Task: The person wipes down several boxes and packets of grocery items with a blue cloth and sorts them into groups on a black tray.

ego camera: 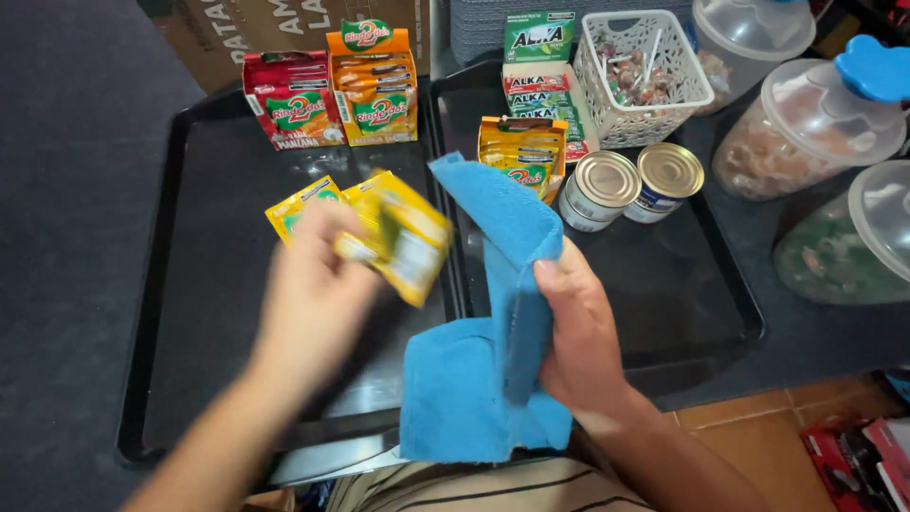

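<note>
Blue cloth (479, 379) in right hand (578, 332), yellow sachets (398, 232) in left hand (313, 294)

Your right hand (578, 332) grips a soft, napped blue cloth (479, 379); your left hand (313, 294) pinches glossy yellow foil sachets (403, 237) over a smooth black plastic tray (218, 284), beside two shiny metal cans (633, 183).
</note>
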